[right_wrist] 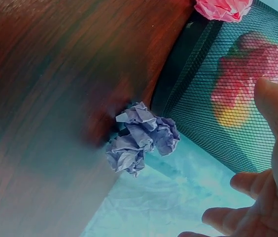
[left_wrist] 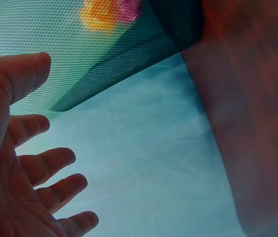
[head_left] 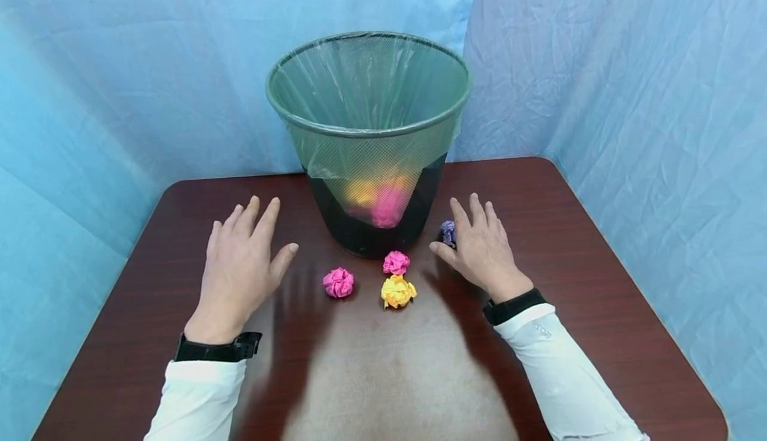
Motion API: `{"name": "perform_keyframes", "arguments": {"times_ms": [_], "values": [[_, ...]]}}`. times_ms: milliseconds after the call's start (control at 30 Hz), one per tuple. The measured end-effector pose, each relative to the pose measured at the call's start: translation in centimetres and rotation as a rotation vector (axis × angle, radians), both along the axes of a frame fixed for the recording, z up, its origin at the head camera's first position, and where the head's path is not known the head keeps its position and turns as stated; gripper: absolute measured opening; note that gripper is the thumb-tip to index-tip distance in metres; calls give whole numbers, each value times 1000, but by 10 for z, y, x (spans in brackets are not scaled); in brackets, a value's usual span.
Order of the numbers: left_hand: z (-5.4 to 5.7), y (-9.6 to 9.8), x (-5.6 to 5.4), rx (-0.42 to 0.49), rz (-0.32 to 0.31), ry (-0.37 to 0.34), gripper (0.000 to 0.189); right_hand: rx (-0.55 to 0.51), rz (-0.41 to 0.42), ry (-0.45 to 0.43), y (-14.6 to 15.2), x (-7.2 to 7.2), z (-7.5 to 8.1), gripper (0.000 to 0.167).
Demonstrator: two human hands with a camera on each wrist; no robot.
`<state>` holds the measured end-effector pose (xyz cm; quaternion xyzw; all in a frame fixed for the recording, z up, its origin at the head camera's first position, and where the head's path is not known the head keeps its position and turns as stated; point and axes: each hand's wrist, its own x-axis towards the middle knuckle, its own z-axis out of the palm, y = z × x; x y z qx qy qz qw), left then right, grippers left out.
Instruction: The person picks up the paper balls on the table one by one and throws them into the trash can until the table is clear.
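Observation:
My left hand (head_left: pixel 236 271) hovers over the table's left side with its fingers spread and nothing in it. Nearest to it is a pink crumpled paper ball (head_left: pixel 338 282). My right hand (head_left: pixel 482 248) is also empty, fingers extended, above and beside purple crumpled paper (head_left: pixel 447 233), which it partly hides in the head view. The right wrist view shows this purple paper (right_wrist: pixel 140 138) lying close to the bin, apart from the fingers. A second pink paper ball (head_left: pixel 396 263) and a yellow paper ball (head_left: pixel 398 292) lie together in front of the bin.
A mesh waste bin (head_left: pixel 367 132) with a translucent green liner stands at the back middle of the brown table (head_left: pixel 371 388). Yellow and pink paper shows through its wall. Blue cloth (head_left: pixel 180 68) hangs behind and at both sides.

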<state>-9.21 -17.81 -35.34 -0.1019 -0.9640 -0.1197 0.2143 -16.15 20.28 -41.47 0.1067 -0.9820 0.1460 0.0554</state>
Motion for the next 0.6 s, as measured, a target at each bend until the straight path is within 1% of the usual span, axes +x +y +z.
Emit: {"name": "perform_keyframes", "arguments": {"times_ms": [300, 467, 600], "values": [[-24, -2, 7, -23, 40, -85, 80, 1, -9, -20, 2, -5, -4, 95], [-34, -1, 10, -26, 58, -117, 82, 5, -13, -44, 2, -6, -7, 94], [-41, -1, 12, -26, 58, -132, 82, 3, -17, -64, 2, -6, -9, 94]]}}
